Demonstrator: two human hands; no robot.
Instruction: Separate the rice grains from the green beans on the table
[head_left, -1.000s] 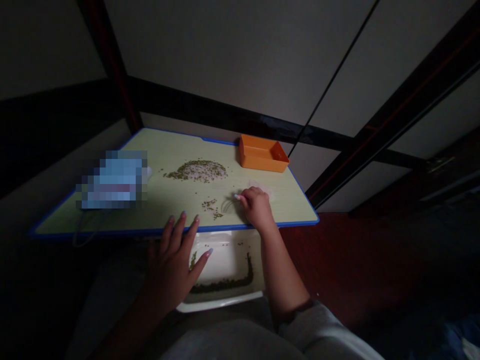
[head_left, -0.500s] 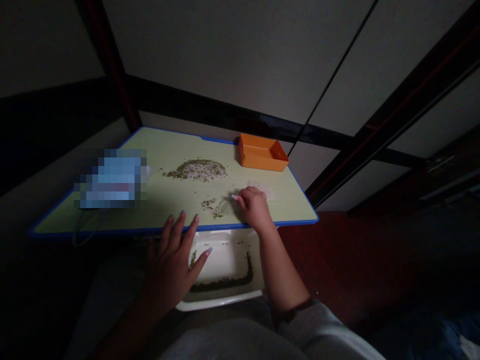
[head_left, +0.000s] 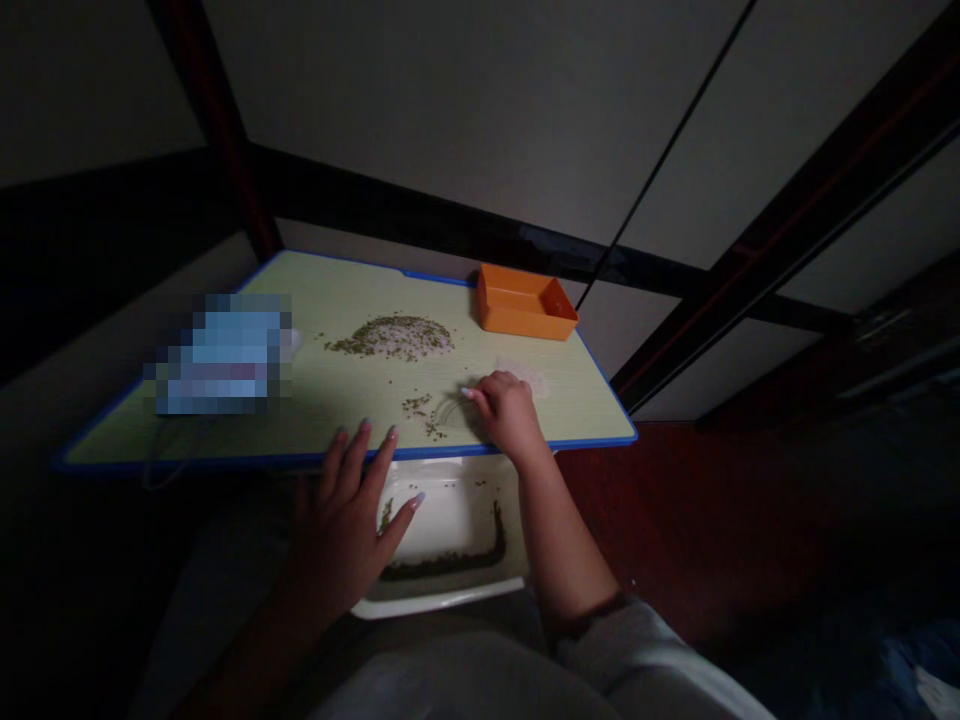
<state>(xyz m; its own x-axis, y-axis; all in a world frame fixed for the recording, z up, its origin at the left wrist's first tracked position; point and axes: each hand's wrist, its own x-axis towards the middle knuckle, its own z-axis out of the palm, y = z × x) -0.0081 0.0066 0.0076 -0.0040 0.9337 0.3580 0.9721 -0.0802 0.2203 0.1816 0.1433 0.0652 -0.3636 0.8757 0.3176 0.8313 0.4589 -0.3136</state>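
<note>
My left hand (head_left: 345, 515) is open, its fingers spread at the front edge of the small table (head_left: 247, 440) and its thumb over the white basin (head_left: 442, 607). On the tabletop, my right hand (head_left: 508, 412) has its fingers curled in, thumb against the fingers; anything inside is hidden. A faint curved outline (head_left: 448, 408) shows left of its thumb. Nearby lies a small scatter of green and pale grains (head_left: 418, 405). Behind the right hand is a patch of white grains (head_left: 534, 374). Farther back sits a larger mixed heap of green and white grains (head_left: 405, 338).
An orange open box (head_left: 525, 318) stands at the back right of the table. At the left is a blurred-out bluish object (head_left: 225, 360). Green grains (head_left: 450, 567) line the inside of the basin, below the table's front edge. Cabinet panels (head_left: 450, 110) rise behind.
Both hands keep nearly the same place and shape. The whole view has shifted very slightly.
</note>
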